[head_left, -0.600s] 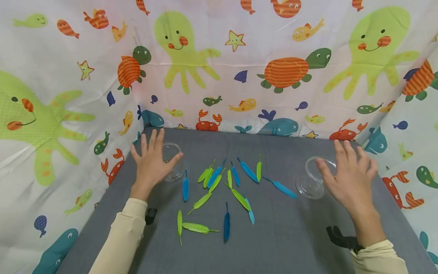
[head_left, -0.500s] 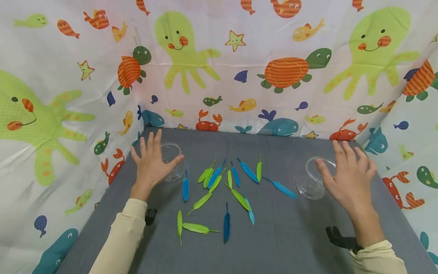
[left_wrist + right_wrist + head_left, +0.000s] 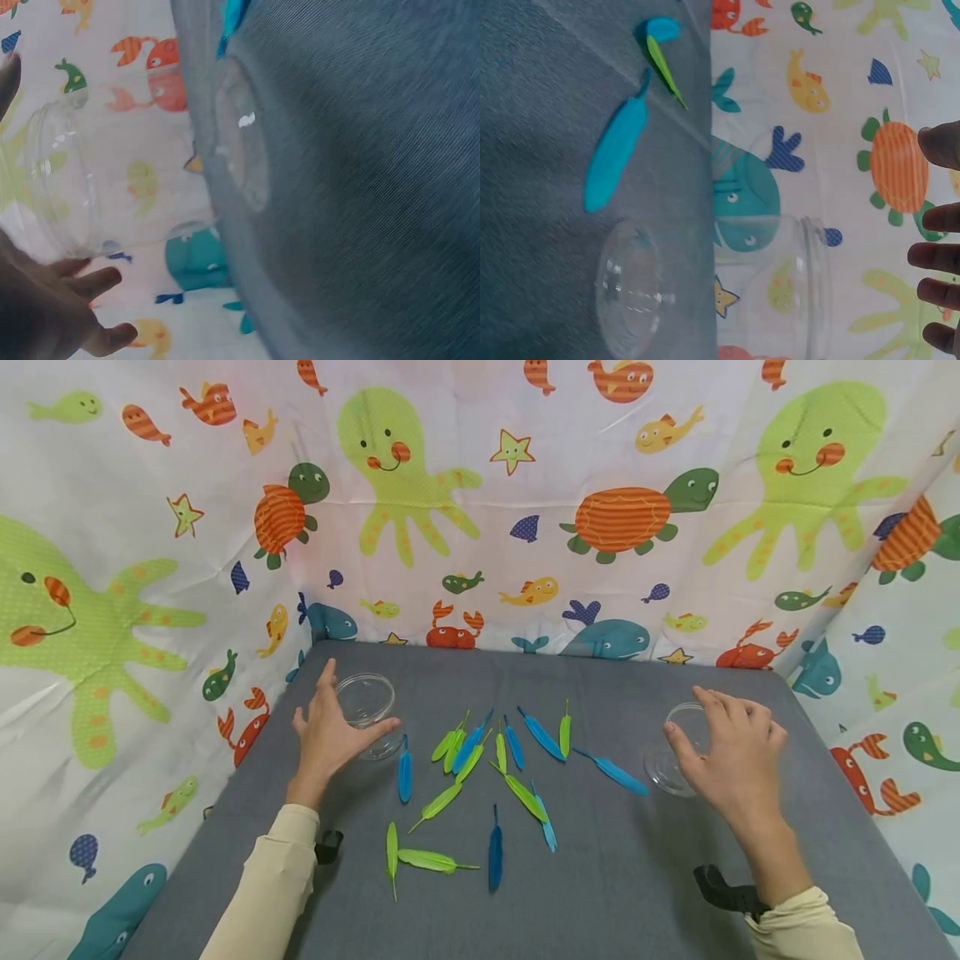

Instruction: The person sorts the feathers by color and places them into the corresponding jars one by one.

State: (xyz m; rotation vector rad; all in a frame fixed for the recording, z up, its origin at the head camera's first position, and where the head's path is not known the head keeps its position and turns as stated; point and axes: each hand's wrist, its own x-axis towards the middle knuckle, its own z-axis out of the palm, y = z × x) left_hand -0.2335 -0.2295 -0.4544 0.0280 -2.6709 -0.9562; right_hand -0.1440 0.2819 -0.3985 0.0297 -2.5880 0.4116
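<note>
Two clear, round-mouthed plastic jars stand upright on the grey cloth. My left hand (image 3: 324, 739) is beside the left jar (image 3: 367, 687), thumb and fingers spread apart around its near side; in the left wrist view fingers (image 3: 90, 285) lie close to the jar's rim (image 3: 64, 180), and I cannot tell whether they touch. By the right jar (image 3: 666, 770) hovers my right hand (image 3: 738, 752), its fingers loosely bent and partly hiding the jar. The right wrist view shows a gap between these fingers (image 3: 937, 255) and the jar (image 3: 630, 289).
Several lime and blue feathers lie scattered between the jars, among them a dark blue feather (image 3: 496, 852) and a lime feather (image 3: 431, 859) near the front. A blue feather (image 3: 615, 774) lies left of the right jar. A sea-animal curtain (image 3: 450, 485) encloses the table.
My right hand has moved left, closer over the right jar. The left hand has turned and lowered slightly beside the left jar. Feathers and jars have stayed put.
</note>
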